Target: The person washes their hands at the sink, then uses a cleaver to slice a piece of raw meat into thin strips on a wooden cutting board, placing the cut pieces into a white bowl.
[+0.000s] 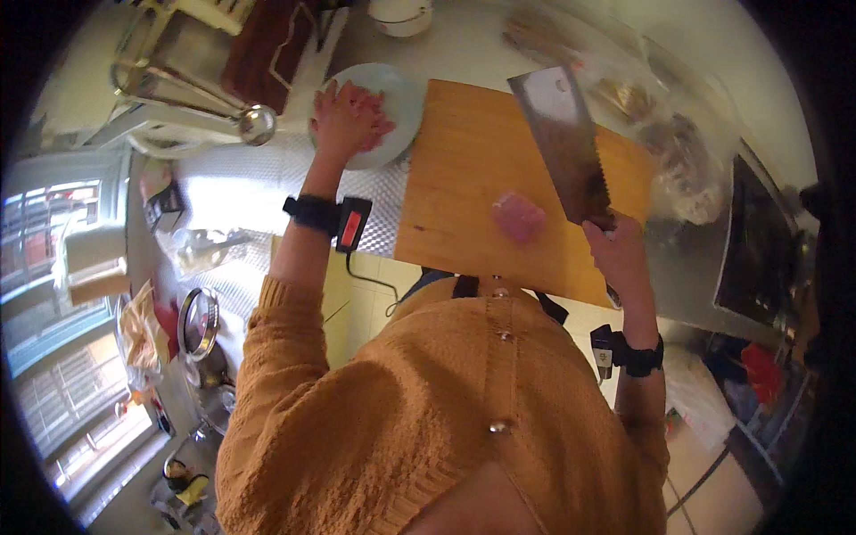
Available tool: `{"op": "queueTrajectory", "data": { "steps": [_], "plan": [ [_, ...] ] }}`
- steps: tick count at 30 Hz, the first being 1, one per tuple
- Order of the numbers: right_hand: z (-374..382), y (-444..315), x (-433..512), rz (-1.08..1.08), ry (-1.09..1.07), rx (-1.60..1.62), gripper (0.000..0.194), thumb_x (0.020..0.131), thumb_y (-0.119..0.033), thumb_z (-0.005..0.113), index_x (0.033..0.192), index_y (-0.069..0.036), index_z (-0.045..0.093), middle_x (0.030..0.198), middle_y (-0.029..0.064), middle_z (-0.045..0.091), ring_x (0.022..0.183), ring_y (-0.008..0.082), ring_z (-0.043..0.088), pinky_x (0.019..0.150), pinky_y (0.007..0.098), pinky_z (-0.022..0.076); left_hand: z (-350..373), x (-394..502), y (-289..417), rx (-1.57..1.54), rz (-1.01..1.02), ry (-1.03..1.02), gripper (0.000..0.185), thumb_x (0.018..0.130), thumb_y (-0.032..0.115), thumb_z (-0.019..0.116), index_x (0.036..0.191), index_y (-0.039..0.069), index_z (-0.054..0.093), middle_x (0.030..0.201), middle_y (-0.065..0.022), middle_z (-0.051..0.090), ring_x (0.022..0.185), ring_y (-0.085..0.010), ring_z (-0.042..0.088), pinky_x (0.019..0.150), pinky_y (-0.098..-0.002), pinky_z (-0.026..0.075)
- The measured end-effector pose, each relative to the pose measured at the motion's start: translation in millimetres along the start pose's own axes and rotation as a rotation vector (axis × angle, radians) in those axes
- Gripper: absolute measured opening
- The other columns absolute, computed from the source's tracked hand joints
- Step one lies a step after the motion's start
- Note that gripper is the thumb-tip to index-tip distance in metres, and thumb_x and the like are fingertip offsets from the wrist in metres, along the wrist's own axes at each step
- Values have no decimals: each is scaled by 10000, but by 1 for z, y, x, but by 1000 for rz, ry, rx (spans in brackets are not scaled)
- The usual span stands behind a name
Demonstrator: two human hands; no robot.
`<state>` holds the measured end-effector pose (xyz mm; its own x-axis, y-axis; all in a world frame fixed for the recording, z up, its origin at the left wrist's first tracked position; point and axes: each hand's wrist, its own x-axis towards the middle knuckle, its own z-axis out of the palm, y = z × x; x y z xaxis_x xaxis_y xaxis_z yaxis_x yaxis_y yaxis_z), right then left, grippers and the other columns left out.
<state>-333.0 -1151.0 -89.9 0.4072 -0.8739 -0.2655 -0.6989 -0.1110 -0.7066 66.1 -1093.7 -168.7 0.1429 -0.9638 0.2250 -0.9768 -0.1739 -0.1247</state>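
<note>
My right hand [622,251] grips the handle of a broad cleaver [562,144], its blade pointing away from me over the right part of a wooden cutting board [461,160]. One long edge of the blade has a toothed section. On the board, left of the cleaver's handle, lies a chunk of raw pink meat [519,217]. My left hand [344,127] is over a pale plate [404,124] beside the board, fingers spread against a pile of cut raw meat [376,119]. The palm side is hidden, and I see nothing gripped in it.
A metal ladle [257,125] juts from the utensils at upper left. Behind the board are a white container [401,17] and plastic bags [682,167]. A dark glass panel [756,234] sits at right. Pot lids [199,324] stand at left near the window.
</note>
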Motion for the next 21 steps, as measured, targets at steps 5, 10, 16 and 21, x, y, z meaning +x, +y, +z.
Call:
{"op": "queueTrajectory", "data": {
  "steps": [5, 10, 16, 21],
  "plan": [
    [1, 13, -17, 0, -10, -305, 187, 828, -199, 557, 942, -84, 651, 731, 150, 644, 710, 319, 633, 645, 403, 494, -14, -35, 106, -698, 249, 142, 322, 766, 53, 573, 1088, 55, 580, 1120, -120, 566, 1033, -301, 542, 865, -396, 452],
    [2, 12, -26, -82, -96, -456, 179, 830, -167, 540, 964, -112, 645, 728, 131, 643, 705, 309, 631, 641, 421, 495, -20, -63, 165, -709, 704, -45, 469, 724, 53, 553, 1192, 24, 538, 1209, -136, 524, 1119, -315, 500, 938, -384, 432],
    [-2, 12, -26, -106, -155, -527, 164, 798, -143, 554, 940, -106, 627, 709, 127, 631, 699, 300, 630, 628, 418, 491, -7, -57, 169, -691, 694, -87, 492, 762, 147, 509, 1245, 52, 506, 1289, -95, 468, 1179, -287, 453, 971, -369, 418],
    [-6, 14, -23, -73, -287, -610, 155, 798, -141, 558, 940, -100, 606, 710, 132, 631, 673, 307, 628, 609, 428, 486, -1, -59, 173, -794, 702, -15, 439, 769, 149, 557, 1200, 61, 546, 1286, -61, 488, 1187, -285, 459, 943, -372, 448]
  ]
}}
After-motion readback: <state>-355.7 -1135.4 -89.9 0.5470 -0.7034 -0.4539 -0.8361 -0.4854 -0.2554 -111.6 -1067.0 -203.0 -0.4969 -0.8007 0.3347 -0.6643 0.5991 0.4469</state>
